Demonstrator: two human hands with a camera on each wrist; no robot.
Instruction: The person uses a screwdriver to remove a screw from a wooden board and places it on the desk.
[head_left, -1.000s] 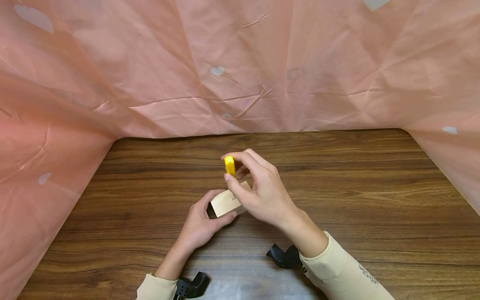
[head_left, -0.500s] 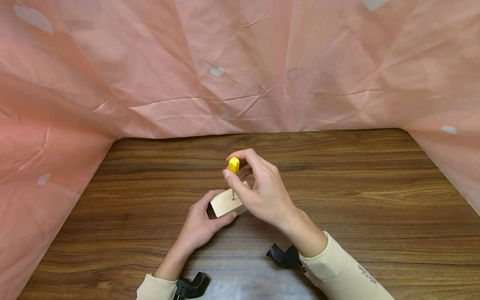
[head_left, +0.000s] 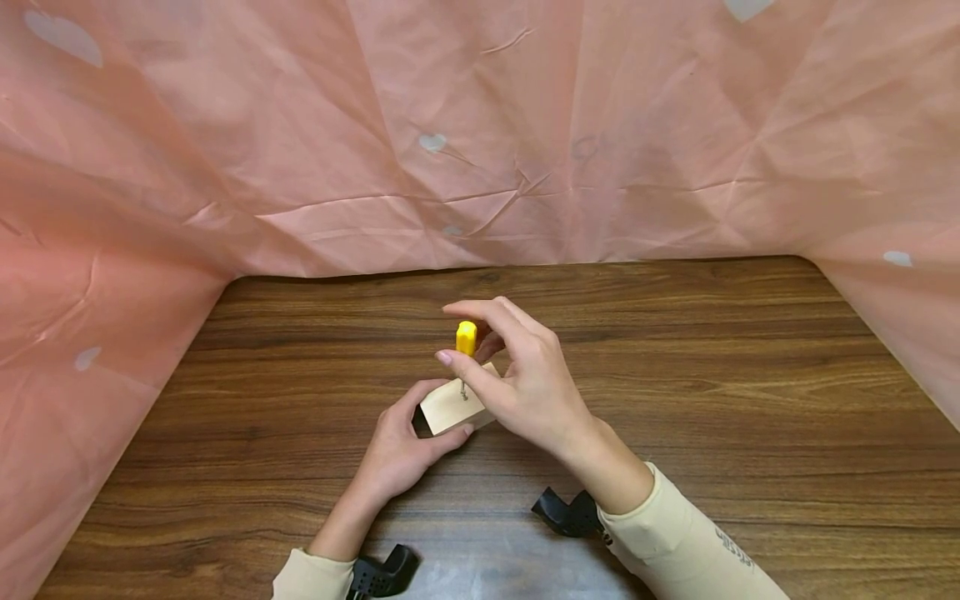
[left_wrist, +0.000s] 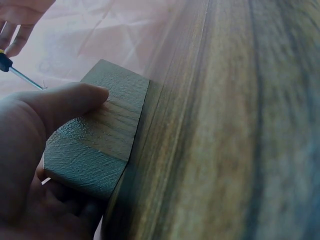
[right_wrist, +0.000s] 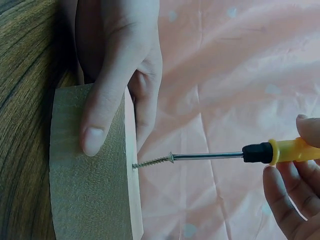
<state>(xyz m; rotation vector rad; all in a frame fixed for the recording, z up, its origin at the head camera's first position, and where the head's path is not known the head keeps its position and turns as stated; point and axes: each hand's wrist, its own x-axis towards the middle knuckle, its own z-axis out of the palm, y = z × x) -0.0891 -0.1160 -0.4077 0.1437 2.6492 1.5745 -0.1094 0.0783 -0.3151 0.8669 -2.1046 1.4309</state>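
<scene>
My left hand (head_left: 401, 446) holds a pale wooden block (head_left: 444, 408) on the table, thumb along the near side and fingers behind it. A screw (right_wrist: 154, 162) stands in the block's top face, its tip in the wood and most of its thread showing. On the screw's head sits the tip of a screwdriver (right_wrist: 207, 156) with a yellow and black handle, roughly upright in the head view. Around that handle is my right hand (head_left: 528, 379): thumb and lower fingers are at it in the right wrist view, while the index finger stretches out past its top.
The brown wood-grain table (head_left: 712, 358) spreads out on every side of the block. Pink cloth (head_left: 480, 125) with pale hearts hangs behind and at both sides. Black wrist mounts (head_left: 568, 512) stick out beneath the cream sleeves (head_left: 675, 533).
The screwdriver handle first swung right, then came slightly back left. My right thumb and index finger have spread wider apart around it. The left hand and block stayed put.
</scene>
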